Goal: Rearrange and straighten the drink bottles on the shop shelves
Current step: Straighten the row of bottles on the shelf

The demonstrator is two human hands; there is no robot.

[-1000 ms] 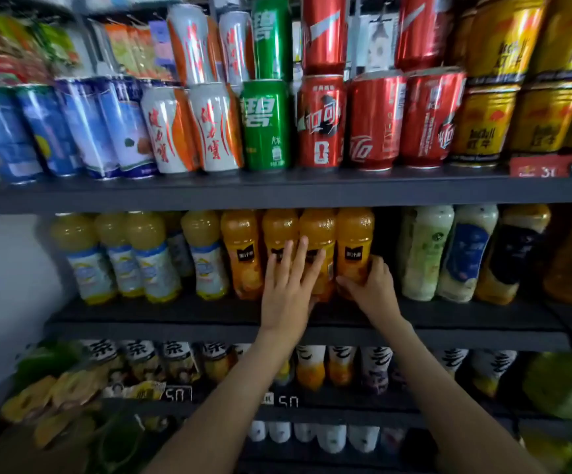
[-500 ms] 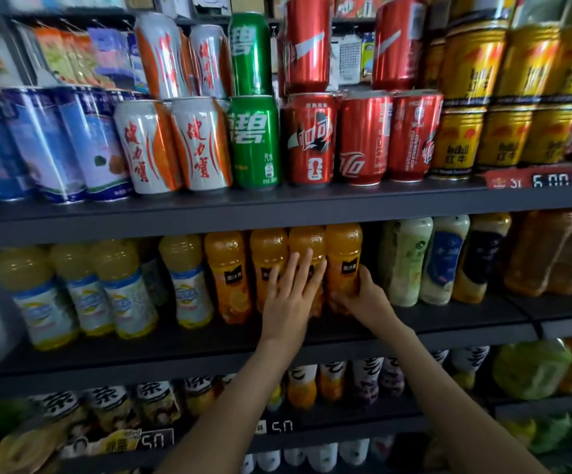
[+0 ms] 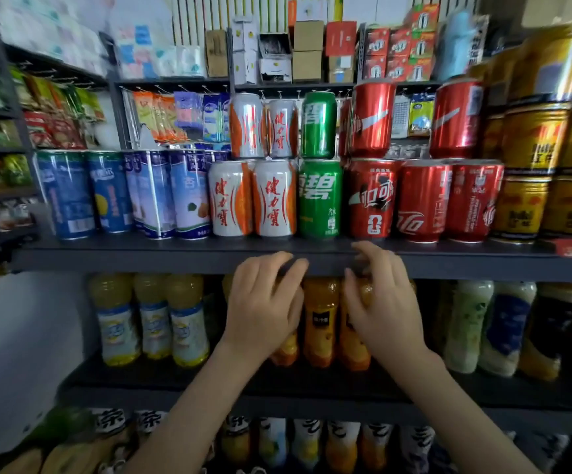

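Several orange juice bottles [image 3: 320, 319] stand in a row on the middle shelf [image 3: 134, 381], partly hidden behind both my hands. My left hand [image 3: 264, 309] is raised in front of the left orange bottles, fingers loosely curled and apart, holding nothing. My right hand [image 3: 382, 302] hovers before the right orange bottles, its fingertips overlapping the front edge of the upper shelf [image 3: 175, 260], with nothing gripped that I can see. Just above the hands stand a green can [image 3: 320, 200] and red cola cans [image 3: 371, 200].
Pale yellow bottles [image 3: 154, 323] stand left of the orange ones, white and dark bottles [image 3: 503, 330] to the right. White-orange cans [image 3: 252, 200], blue cans [image 3: 106, 193] and gold cans [image 3: 534, 186] fill the upper shelf, some stacked two high. Tea bottles [image 3: 305, 443] line the lowest shelf.
Both hands have come off the orange bottles and risen toward the upper shelf's edge. My view has tilted upward, revealing higher shelves.
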